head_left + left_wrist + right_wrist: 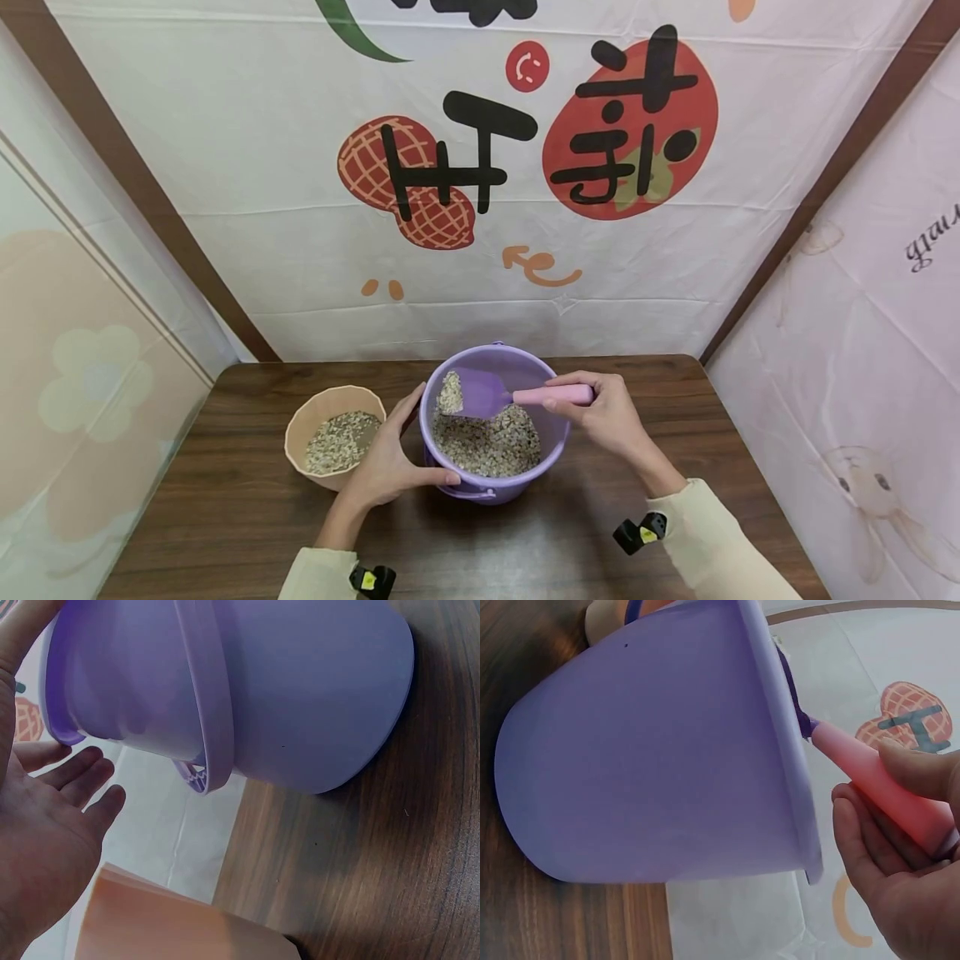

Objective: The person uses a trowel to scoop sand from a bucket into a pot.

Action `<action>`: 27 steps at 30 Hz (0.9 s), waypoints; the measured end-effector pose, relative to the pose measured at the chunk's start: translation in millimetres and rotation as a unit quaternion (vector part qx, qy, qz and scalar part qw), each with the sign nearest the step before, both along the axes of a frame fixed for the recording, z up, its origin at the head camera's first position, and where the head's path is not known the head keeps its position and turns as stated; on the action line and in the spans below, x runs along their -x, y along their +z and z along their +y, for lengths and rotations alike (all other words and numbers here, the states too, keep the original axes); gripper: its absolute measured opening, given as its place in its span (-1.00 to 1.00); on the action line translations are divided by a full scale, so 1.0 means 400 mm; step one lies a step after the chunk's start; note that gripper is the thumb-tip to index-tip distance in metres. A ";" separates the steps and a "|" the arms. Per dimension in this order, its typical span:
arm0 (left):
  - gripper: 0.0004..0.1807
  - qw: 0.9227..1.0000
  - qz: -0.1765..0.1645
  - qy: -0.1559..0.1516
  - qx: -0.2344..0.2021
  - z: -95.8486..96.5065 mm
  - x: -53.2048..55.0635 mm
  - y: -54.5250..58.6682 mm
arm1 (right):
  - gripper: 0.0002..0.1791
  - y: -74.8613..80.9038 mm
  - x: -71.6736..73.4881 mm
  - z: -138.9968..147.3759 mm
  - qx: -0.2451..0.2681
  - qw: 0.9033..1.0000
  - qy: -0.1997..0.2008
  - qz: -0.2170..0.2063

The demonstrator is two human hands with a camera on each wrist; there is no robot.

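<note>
A purple bucket (551,454) stands on the table, a bed of pale flakes or grains (491,442) inside it. My left hand (386,467) spreads along its left side, thumb on the near rim and index finger at the rim farther back. The other fingers (88,784) stand loosely away from the wall in the left wrist view. My right hand (603,417) grips the pink handle (551,395) of a small purple shovel (483,393). The shovel's blade lies over the bucket's mouth with some flakes at its left end. Only the blade's edge shows in the right wrist view.
Left of the bucket, close to my left hand, stands a peach bowl (300,425) holding similar flakes. A brown wooden table (225,517) carries both containers. The bucket's handle (210,697) hangs down its side. A printed white curtain (300,250) rises behind the table.
</note>
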State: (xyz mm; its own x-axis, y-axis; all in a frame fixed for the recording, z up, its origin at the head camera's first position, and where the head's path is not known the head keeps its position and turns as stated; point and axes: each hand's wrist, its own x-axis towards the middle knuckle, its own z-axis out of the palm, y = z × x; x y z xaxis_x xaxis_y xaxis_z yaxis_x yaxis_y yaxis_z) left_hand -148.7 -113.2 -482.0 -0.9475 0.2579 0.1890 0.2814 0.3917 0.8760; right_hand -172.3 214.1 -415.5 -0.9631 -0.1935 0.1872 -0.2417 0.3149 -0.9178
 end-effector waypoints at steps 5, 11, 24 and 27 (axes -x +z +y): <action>0.47 1.000 -0.005 0.003 -0.001 0.001 -0.003 0.004 | -0.69 0.006 -0.006 0.020 0.018 1.000 -0.016 -0.001; 0.47 1.000 -0.010 0.006 -0.006 0.004 -0.003 0.004 | -0.66 0.017 -0.018 0.041 0.020 0.999 -0.043 0.003; 0.47 1.000 -0.011 0.006 -0.004 0.004 -0.003 0.005 | -0.66 0.022 -0.048 0.074 0.025 0.998 -0.060 0.016; 0.47 1.000 -0.009 0.006 -0.003 0.003 -0.003 0.005 | -0.66 0.022 -0.053 0.077 0.027 0.998 -0.061 0.013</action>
State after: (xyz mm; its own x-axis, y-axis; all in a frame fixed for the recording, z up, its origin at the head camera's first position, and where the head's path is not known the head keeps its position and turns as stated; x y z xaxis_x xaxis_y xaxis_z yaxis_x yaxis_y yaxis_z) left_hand -147.5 -112.0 -480.2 -0.9538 0.2459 0.1725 0.2603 0.3900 0.8833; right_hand -151.2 245.0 -406.5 -0.9735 -0.0643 0.2193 -0.2285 0.2937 -0.9282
